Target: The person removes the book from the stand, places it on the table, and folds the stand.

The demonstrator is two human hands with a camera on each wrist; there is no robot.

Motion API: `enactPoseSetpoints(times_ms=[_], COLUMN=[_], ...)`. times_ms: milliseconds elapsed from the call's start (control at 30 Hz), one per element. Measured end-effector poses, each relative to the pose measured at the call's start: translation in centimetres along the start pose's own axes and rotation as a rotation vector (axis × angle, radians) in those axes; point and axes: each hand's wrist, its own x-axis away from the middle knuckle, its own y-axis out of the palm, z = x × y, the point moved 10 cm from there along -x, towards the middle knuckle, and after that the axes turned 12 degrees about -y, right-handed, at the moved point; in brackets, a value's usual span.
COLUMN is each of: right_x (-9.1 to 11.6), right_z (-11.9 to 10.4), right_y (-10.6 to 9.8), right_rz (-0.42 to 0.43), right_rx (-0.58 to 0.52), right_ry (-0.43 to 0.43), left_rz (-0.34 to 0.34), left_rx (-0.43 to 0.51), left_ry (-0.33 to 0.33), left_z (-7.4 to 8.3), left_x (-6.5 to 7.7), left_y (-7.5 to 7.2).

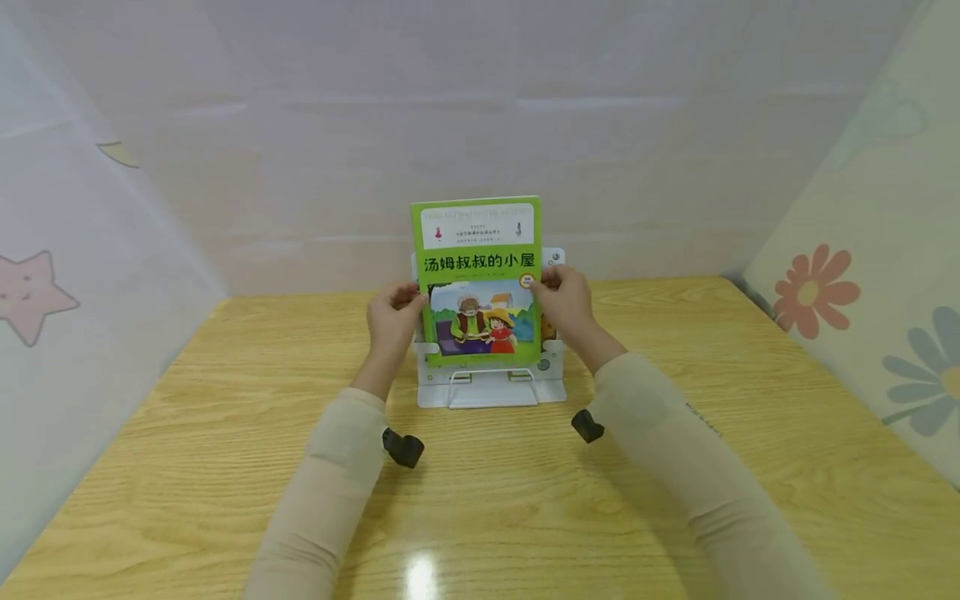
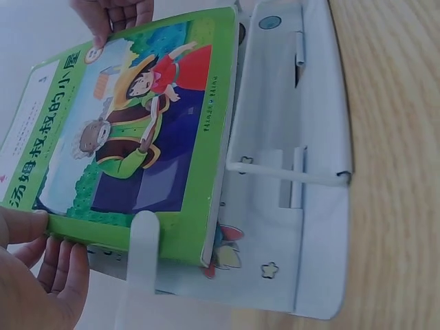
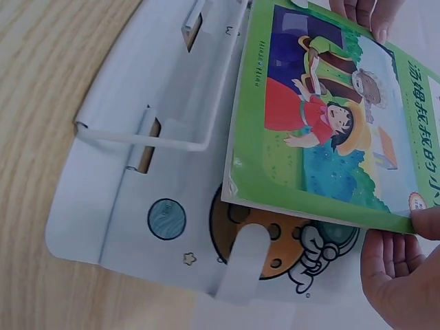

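A green storybook [image 1: 480,265], its cover showing two cartoon figures, stands upright against a white printed book stand [image 1: 553,387]. My left hand [image 1: 392,323] pinches the book's left edge between thumb and fingers. On the opposite edge, my right hand [image 1: 570,308] holds the book the same way. In the left wrist view a white clip [image 2: 144,244] laps over the cover's edge. The other clip [image 3: 245,261] lies beside the book in the right wrist view, apart from its edge. The book's bottom edge is above the stand's wire rest [image 1: 493,406].
The stand is on a wooden table [image 1: 480,492], near a pale cloth backdrop [image 1: 480,125]. Patterned cloth walls with a star [image 1: 33,296] and flowers [image 1: 816,292] rise at both sides. Black wrist cameras [image 1: 405,447] sit on both sleeves.
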Motion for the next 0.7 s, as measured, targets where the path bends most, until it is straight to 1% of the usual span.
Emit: enactPoseSetpoints(times_ms=[167, 367, 500, 600, 700], right_x=[-0.3, -0.1, 0.1, 0.1, 0.4], right_z=[-1.3, -2.1, -2.4, -2.7, -2.8], right_y=[-0.7, -1.1, -1.1, -1.0, -1.0], right_rz=[0.036, 0.081, 0.089, 0.079, 0.092], right_rx=[-0.024, -0.046, -0.049, -0.043, -0.047], right_ry=[-0.046, -0.123, -0.155, -0.181, -0.233], left_rz=[-0.006, -0.009, -0.023, -0.043, -0.074], left_rx=[0.049, 0.137, 0.188, 0.212, 0.226], left_ry=[0.063, 0.135, 0.148, 0.142, 0.166], left_z=[1.4, 1.8, 1.8, 1.6, 1.7], left_x=[0.0, 0.4, 0.7, 0.9, 1.1], left_y=[0.0, 0.0, -0.1, -0.1, -0.1])
